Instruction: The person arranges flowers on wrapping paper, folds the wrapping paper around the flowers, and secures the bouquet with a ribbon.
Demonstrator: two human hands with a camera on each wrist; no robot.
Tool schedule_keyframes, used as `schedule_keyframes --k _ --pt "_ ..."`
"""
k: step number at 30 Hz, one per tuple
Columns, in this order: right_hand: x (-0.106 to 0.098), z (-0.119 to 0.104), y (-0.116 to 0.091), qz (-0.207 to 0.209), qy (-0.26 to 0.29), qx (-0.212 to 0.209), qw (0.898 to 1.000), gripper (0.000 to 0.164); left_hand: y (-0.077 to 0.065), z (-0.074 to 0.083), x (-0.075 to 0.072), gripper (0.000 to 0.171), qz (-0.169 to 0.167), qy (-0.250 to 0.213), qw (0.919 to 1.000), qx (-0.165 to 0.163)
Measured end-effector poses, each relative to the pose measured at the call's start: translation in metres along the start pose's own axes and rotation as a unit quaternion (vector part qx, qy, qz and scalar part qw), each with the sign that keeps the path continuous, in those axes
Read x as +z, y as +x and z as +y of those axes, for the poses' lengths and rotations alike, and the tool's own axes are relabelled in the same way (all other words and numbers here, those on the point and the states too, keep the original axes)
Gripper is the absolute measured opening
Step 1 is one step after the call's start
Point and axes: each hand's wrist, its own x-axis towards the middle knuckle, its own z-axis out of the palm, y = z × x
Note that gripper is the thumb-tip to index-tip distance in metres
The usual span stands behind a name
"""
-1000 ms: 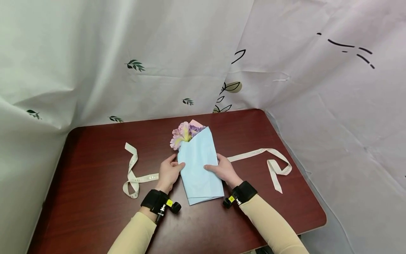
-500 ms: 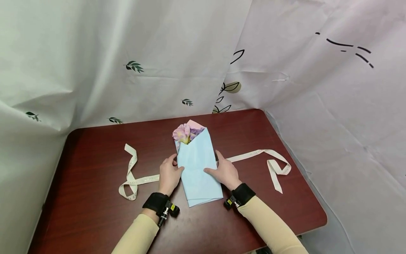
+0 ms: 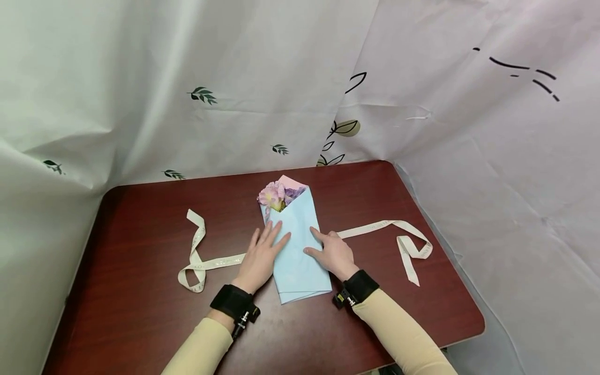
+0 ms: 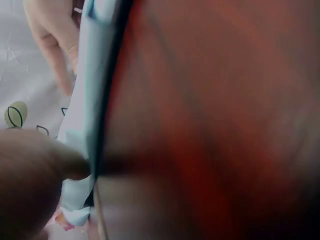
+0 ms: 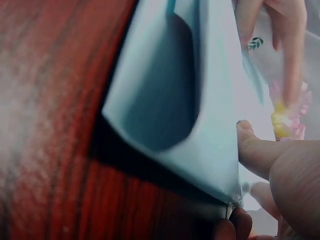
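A light-blue paper wrapper [image 3: 300, 271] is folded around pink and purple flowers [image 3: 272, 196], with a pink paper corner [image 3: 291, 182] behind them. My left hand [image 3: 259, 261] rests on the wrapper's left side, its fingers spread over the front. My right hand [image 3: 336, 255] holds the right edge, thumb and index finger on top and the other fingers curled at the side. The wrapper's folded lower end [image 5: 165, 100] gapes in the right wrist view. A cream printed ribbon [image 3: 367, 229] runs beneath the wrapper, its middle hidden.
The ribbon's looped left end [image 3: 192, 281] lies on the dark red table [image 3: 131, 312], and its other end curls near the right edge. A pale curtain [image 3: 244, 78] with leaf prints hangs behind and to the right.
My left hand has moved from the wrapper's left edge onto its front, fingers now spread. The right index finger has come onto the paper. The left flap now covers more of the flowers.
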Motion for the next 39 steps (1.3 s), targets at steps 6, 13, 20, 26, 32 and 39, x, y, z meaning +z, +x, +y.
schedule_keyframes --k 6,13,20,26,32,39 --pt "-0.005 0.003 0.001 -0.034 -0.024 -0.007 0.999 0.067 -0.002 -0.005 -0.005 0.058 -0.102 -0.059 0.9927 0.026" --pt "-0.017 0.015 0.006 -0.091 -0.036 -0.033 0.995 0.082 -0.007 -0.017 0.001 0.07 -0.159 -0.175 0.9716 0.013" --pt "-0.03 0.024 0.009 -0.152 -0.022 -0.078 0.985 0.111 -0.009 -0.027 0.011 0.125 -0.206 -0.172 0.9633 0.012" --pt "-0.035 0.025 0.006 -0.182 -0.047 -0.095 0.978 0.127 -0.009 -0.029 0.015 0.137 -0.209 -0.143 0.9672 0.017" --pt "-0.036 0.023 0.002 -0.187 -0.067 -0.116 0.973 0.135 -0.01 -0.03 0.017 0.141 -0.209 -0.126 0.9697 0.015" --pt "-0.036 0.021 0.0 -0.183 -0.077 -0.112 0.974 0.135 -0.011 -0.028 0.014 0.14 -0.206 -0.138 0.9688 0.009"
